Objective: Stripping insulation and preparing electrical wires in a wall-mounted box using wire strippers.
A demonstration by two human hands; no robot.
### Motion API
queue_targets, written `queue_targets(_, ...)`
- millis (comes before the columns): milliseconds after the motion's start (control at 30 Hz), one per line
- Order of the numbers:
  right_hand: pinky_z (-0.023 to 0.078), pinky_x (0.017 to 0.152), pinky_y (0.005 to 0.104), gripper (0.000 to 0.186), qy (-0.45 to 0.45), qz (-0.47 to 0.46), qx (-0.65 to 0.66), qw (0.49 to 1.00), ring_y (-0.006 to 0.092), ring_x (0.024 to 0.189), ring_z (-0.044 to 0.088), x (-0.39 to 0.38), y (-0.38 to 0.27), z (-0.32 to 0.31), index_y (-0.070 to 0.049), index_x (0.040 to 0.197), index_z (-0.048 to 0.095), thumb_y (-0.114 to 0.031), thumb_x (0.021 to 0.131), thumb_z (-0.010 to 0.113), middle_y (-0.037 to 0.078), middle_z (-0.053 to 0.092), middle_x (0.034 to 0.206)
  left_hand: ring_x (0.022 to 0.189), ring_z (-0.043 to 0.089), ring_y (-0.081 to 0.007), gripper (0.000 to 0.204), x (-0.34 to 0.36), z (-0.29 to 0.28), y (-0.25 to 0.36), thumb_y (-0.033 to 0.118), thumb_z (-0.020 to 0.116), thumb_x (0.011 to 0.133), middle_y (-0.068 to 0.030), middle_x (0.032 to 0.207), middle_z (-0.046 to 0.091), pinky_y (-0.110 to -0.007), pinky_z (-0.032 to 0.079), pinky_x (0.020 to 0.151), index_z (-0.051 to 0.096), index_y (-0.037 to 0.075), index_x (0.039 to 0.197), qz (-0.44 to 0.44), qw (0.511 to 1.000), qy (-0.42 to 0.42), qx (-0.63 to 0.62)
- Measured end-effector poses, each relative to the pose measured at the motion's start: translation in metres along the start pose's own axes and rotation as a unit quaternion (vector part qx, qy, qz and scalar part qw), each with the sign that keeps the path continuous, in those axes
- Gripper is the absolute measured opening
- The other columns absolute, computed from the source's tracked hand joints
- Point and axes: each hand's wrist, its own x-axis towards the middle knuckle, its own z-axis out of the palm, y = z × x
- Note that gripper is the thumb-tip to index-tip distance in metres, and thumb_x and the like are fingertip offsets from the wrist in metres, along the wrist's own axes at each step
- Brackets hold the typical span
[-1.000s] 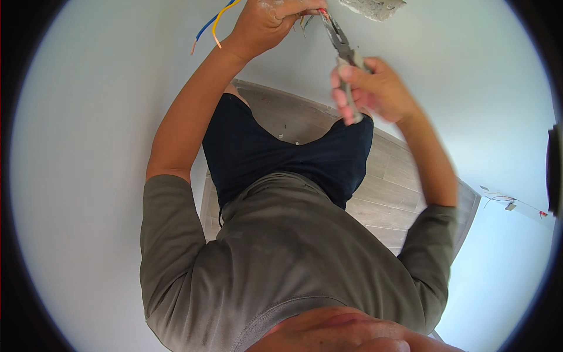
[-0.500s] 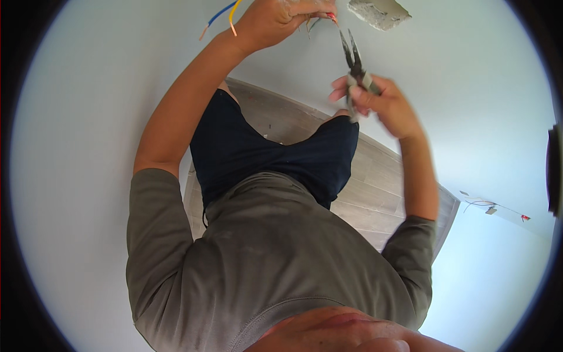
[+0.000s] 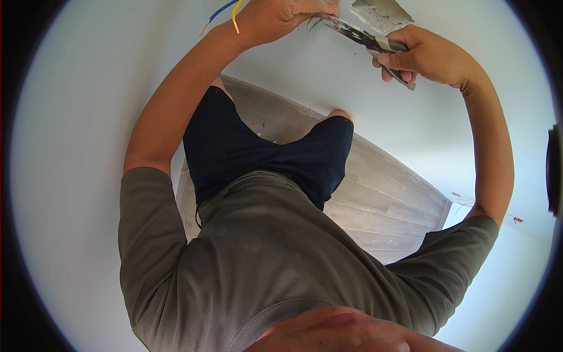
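At the top of the view, the fingers of the left hand [image 3: 275, 20] are clenched around a bundle of wires [image 3: 314, 17] close to where they leave the wall; two loose ends, a blue wire [image 3: 214, 13] and a yellow wire [image 3: 236, 14], are seen trailing out past the wrist on the left side. The fingers of the right hand [image 3: 431, 56] are wrapped tightly round the taped handles of a pair of pliers [image 3: 366, 41], and the tips of the tool are brought up against the pinched wires just beside the left fingertips. Whether a conductor is actually gripped by the tips cannot be told, as that spot is small and partly cut off by the upper edge of the picture.

As a judgement, the work is taken to be in its middle: the wires are drawn out and held, the tool is applied, yet the ends are still bare and unjoined, and nothing is fitted over the opening.

The only container-like thing is the rough hole in the wall [image 3: 381, 14], near the upper edge, just above the pliers. Broken grey plaster is seen round it; what lies inside is not shown.

Below, a grey plank floor [image 3: 387, 193] is met by the pale wall [image 3: 76, 117].
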Motion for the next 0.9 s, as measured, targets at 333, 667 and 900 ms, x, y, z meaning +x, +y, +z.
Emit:
queue_targets(333, 0.056, 0.062, 0.0301, 0.032, -0.003, -0.005, 0.036, 0.999, 0.0159, 0.071, 0.069, 0.008, 0.004, 0.009, 0.000, 0.090, 0.068, -0.032, 0.093, 0.068, 0.008, 0.068, 0.073, 0.094, 0.072, -0.0299, 0.013, -0.004, 0.002, -0.007, 0.005, 0.069, 0.087, -0.0135, 0.102, 0.074, -0.037, 0.057, 0.083, 0.072, 0.006, 0.100, -0.010, 1.000, 0.001, -0.010)
queue_targets(667, 0.056, 0.062, 0.0291, 0.035, 0.094, -0.149, 0.536, 0.826, 0.0217, 0.067, 0.071, 0.043, 0.017, 0.139, 0.002, 0.101, 0.066, -0.033, 0.098, 0.066, 0.012, 0.070, 0.081, 0.089, 0.071, -0.0281, 0.009, 0.006, 0.001, -0.007, 0.006, 0.069, 0.088, -0.0106, 0.095, 0.074, -0.035, 0.056, 0.078, 0.071, 0.005, 0.097, 0.015, 0.997, 0.023, -0.078)
queue_targets(900, 0.060, 0.074, 0.0355, 0.036, 0.036, -0.202, 0.506, 0.837, 0.0256, 0.079, 0.073, 0.049, 0.037, 0.122, 0.004, 0.107, 0.065, -0.032, 0.100, 0.062, 0.015, 0.071, 0.089, 0.090, 0.071, -0.0285, 0.010, 0.005, -0.004, 0.002, 0.005, 0.069, 0.087, -0.0109, 0.095, 0.074, -0.035, 0.057, 0.080, 0.071, 0.004, 0.097, -0.022, 0.999, -0.005, -0.049)
